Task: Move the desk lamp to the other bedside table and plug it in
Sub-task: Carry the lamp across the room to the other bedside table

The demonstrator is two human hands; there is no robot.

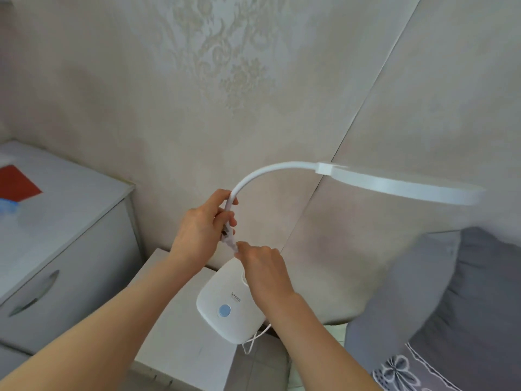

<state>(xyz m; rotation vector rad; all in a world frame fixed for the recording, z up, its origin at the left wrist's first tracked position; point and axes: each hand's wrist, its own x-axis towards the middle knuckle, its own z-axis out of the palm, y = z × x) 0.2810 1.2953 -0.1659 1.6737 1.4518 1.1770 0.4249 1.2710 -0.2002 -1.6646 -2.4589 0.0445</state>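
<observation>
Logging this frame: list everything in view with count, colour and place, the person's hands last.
desk lamp: one, white, base at the low table's right edge, head reaching right
button: one, blue, on the lamp base
cord: one, white, hanging below the base
low table: one, white, bottom centre
cabinet: one, pale grey, left, drawer handle on its front
sheet: one, red, on the cabinet top
blurred item: one, blue, beside the sheet; cannot tell what
wall: beige, patterned, behind
padded panel: one, beige, right
bedding: grey, lower right
left hand: grips the lamp's neck
right hand: pinches the neck's lower end
</observation>
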